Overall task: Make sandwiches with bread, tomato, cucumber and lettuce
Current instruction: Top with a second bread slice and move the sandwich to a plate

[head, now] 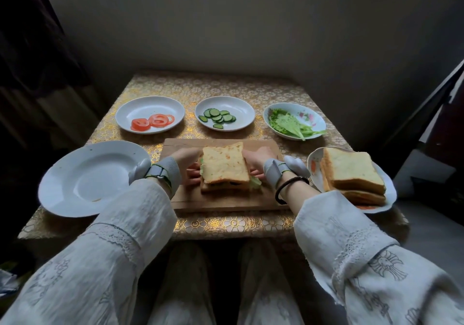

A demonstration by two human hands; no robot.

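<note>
1. The sandwich [224, 169] lay on the board [180, 199], gripped at its sides by the left hand [187, 165] and right hand [256, 163], fingers curled under.
2. It was judged soft, light and loosely layered; support from beneath was advised.
3. Open room was offered by the empty plate [62, 189] just left; the bread plate [389, 199] crowded the right.

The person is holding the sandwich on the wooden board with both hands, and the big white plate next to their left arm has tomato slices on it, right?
Not quite. The big white plate by the left hand has no tomato on it. The tomato slices lie on the smaller plate behind it, as the head view shows. Both hands, the right hand too, do hold the sandwich on the wooden board.
</note>
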